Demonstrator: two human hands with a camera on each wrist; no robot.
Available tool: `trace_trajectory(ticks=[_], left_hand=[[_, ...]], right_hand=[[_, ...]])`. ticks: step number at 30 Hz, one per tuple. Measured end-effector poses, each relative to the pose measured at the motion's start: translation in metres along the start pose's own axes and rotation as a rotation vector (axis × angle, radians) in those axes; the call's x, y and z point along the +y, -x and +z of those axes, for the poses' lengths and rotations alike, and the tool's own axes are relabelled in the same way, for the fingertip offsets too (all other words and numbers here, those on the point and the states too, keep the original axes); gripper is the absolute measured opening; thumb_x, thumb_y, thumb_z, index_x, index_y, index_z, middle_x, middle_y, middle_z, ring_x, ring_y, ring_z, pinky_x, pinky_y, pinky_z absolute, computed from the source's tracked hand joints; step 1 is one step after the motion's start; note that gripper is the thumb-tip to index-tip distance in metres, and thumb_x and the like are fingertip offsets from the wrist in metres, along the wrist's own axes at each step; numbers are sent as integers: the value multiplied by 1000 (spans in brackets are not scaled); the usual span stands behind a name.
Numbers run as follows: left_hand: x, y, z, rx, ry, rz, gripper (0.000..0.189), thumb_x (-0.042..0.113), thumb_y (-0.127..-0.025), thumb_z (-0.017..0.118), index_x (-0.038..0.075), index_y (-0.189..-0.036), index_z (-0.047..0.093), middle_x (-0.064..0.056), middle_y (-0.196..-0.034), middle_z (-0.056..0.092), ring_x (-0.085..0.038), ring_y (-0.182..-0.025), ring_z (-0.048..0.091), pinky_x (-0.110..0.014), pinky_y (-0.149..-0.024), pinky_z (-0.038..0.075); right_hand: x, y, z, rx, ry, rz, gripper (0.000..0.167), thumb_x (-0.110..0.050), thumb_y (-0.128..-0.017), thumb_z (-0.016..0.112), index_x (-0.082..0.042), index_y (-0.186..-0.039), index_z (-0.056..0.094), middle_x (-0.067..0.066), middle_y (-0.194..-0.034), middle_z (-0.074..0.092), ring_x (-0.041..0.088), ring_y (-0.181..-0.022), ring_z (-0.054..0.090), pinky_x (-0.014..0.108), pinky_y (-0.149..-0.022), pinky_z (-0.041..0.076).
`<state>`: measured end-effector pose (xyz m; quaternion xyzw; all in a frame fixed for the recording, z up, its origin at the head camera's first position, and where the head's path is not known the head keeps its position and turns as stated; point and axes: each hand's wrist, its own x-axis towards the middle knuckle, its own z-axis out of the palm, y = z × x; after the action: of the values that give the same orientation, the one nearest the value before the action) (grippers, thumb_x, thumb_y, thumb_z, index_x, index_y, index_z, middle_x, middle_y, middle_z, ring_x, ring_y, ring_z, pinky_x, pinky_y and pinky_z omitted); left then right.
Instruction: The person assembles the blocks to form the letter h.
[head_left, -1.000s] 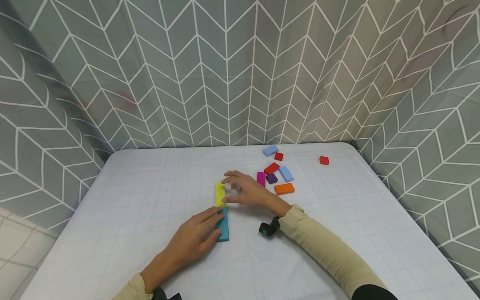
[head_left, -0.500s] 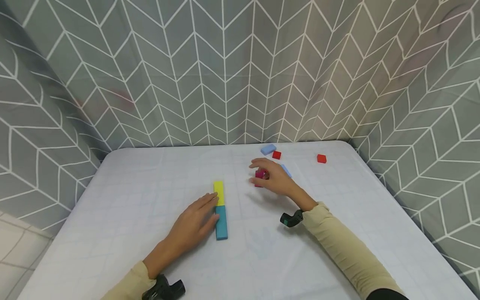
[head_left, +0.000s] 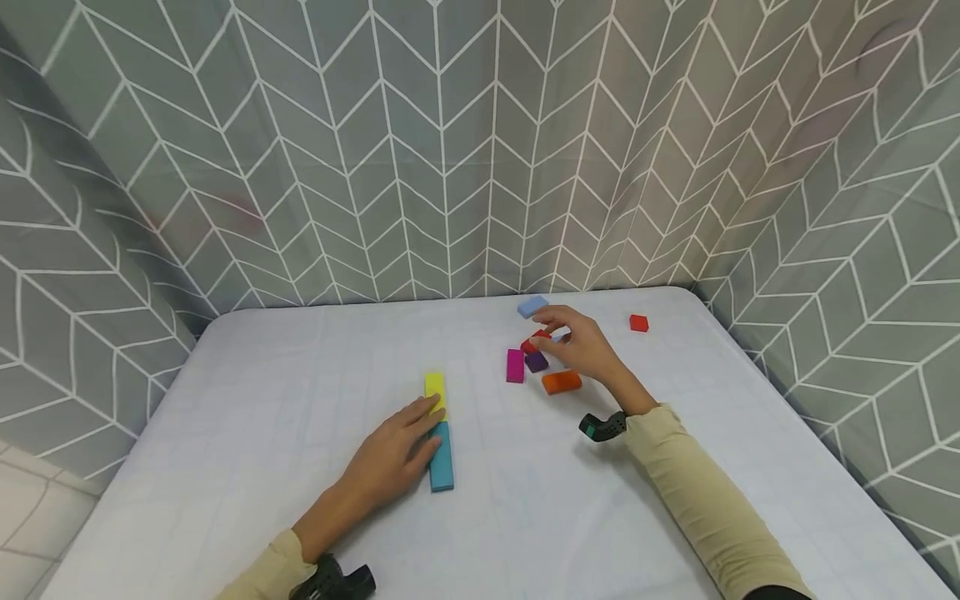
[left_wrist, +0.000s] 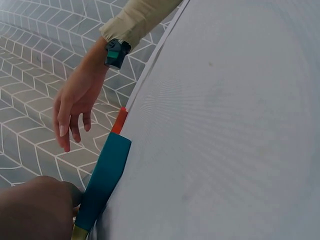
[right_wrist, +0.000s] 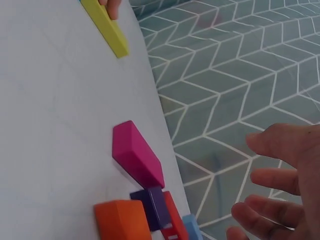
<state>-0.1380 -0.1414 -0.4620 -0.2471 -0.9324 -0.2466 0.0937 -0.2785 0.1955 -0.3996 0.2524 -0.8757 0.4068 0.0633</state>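
My left hand (head_left: 386, 458) lies with extended fingers on the left side of a yellow block (head_left: 434, 384) and a teal block (head_left: 442, 468), which stand end to end in one line. Over the loose blocks on the right hovers my right hand (head_left: 585, 346), fingers spread and nothing between them. Below and around it are a red block (head_left: 529, 344), a dark purple cube (head_left: 536, 362), a magenta block (right_wrist: 137, 155) and an orange block (right_wrist: 121, 220). The right wrist view shows its fingertips apart from these blocks. Part of the pile is hidden behind this hand.
A light blue block (head_left: 532, 307) lies near the table's far edge, and a red cube (head_left: 638, 322) sits alone farther right. A patterned grey curtain (head_left: 465, 167) rises behind the white tabletop (head_left: 262, 392).
My right hand has left the yellow block and moved right to the loose blocks. My left hand stays by the yellow and teal blocks, with its fingers shifted slightly.
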Motion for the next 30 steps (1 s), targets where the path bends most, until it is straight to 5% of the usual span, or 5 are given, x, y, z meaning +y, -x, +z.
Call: trace_trajectory(ticks=[16,30], left_hand=[[-1,1,-2,-5,18,-13,45,28,-104,67,7,-143,64,-7,-157,49,-28,-145,44,-49,-115,40],[-3,2,1,27,21,-3,48,28,-103,69,7,-145,62,-7,-158,48,-31,-146,41,-50,-116,38]], right_hand=[[28,0,-18,46,37,106,37,-5,-99,69,1,-135,65,16,-136,64,39,-120,59,54,-95,56],[42,4,-24,-105,72,125,49,7,-93,58,-1,-141,61,21,-147,55,44,-133,49,61,-105,48]])
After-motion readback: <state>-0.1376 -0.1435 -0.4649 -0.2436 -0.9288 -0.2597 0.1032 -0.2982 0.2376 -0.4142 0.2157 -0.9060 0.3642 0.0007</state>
